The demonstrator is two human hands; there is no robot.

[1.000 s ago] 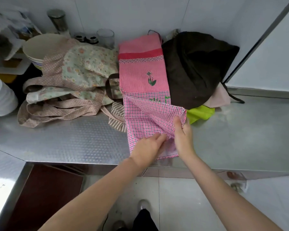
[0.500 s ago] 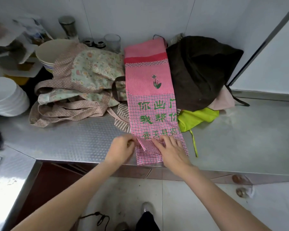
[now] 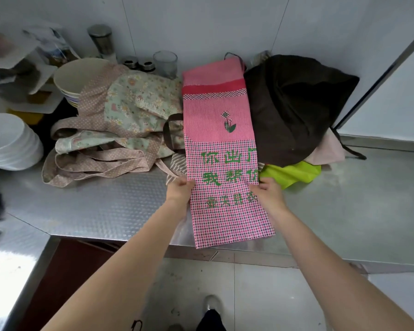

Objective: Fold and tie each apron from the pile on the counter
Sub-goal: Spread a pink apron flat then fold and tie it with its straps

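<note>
Both hands have moved from the lower end of the pink apron [image 3: 221,177] up to its long side edges, and the turned-up corner seen earlier now lies flat, so the strip is smooth along its whole length.

Lowest in the frame, two bare forearms rise from the bottom corners; a shoe and a dark trouser leg show between them, partly cut off. The apron's near end overhangs the front edge of the counter [image 3: 344,211]. The left hand [image 3: 179,189] pinches the apron's left edge, fingers curled under the cloth and hidden. The right hand [image 3: 269,191] grips the right edge the same way, its fingertips tucked out of sight. The green print on the checked part is cut off along the right fold.

Bare steel lies open at lower left and across the whole right side of the counter. Just right of the right hand, a green cloth [image 3: 294,174] pokes from under a dark apron [image 3: 294,111], which covers most of a pale pink cloth. The pink apron's far end reaches the wall at upper centre. Left of it lies a floral apron [image 3: 139,108] with loose dotted straps. Bowls [image 3: 7,142] at the left edge and jars behind are blurred.
</note>
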